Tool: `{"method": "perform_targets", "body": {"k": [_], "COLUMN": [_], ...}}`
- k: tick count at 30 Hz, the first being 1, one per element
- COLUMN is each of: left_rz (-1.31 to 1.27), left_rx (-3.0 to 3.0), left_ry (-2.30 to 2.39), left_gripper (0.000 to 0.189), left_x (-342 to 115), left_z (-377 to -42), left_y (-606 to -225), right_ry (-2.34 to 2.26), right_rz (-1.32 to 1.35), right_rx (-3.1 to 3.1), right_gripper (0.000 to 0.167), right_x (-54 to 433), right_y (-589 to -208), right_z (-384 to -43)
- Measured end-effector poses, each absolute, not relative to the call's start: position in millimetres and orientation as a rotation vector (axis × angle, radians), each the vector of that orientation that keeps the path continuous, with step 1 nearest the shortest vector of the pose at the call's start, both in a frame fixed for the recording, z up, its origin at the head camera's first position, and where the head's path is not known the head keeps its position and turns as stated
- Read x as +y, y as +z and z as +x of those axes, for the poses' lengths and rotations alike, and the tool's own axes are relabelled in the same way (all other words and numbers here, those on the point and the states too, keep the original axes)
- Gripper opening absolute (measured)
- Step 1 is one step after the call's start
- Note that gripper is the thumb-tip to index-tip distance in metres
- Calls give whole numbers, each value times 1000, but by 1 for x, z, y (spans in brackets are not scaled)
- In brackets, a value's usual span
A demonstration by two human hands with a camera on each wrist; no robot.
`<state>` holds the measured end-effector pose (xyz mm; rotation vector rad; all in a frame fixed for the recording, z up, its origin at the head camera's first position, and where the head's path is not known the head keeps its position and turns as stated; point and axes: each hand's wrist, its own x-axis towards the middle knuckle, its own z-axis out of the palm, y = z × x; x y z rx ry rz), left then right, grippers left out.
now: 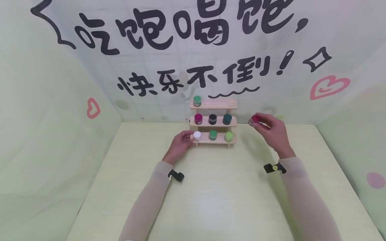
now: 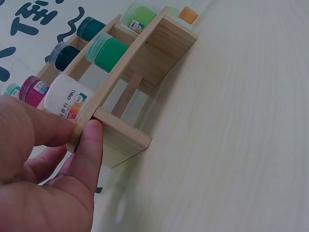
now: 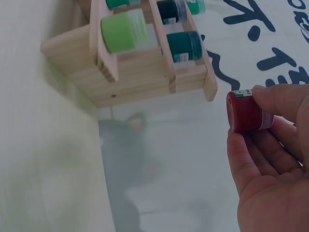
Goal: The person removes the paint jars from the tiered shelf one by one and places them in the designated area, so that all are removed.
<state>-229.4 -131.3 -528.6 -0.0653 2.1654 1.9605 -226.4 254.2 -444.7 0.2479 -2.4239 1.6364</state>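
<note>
A three-tier wooden display stand [image 1: 217, 104] stands at the back of the table. My left hand [image 1: 180, 146] pinches the left end of its lowest tier, thumb and finger on the wood beside a white paint jar [image 2: 67, 96]. Right of the stand, my right hand [image 1: 274, 132] holds a red paint jar [image 3: 245, 113] in the air, tilted on its side between thumb and fingers. One green-lidded jar [image 1: 197, 101] sits at the left of the top tier. The middle tier bears magenta [image 1: 198, 119], black [image 1: 212, 119] and dark teal [image 1: 227, 119] jars.
Beside the white jar, the lowest tier carries a green jar [image 1: 212, 135] and a light green jar [image 1: 228, 136]. A printed cloth backdrop [image 1: 169, 110] hangs behind the stand. The pale wooden table [image 1: 217, 194] extends in front, with cloth sides left and right.
</note>
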Motion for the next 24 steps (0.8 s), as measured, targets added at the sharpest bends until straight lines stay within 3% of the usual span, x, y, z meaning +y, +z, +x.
{"method": "perform_targets", "body": {"k": [24], "left_rz": [-45], "left_rx": [2181], "left_ry": [1955], "left_gripper": [46], "left_x": [-131], "left_z": [-229], "left_y": [-527], "right_ry": [1704], "right_rz": [87], "right_rx": [-2412], "right_gripper": [52], "right_x": [322], "right_y": [-497], "right_z": [-239]}}
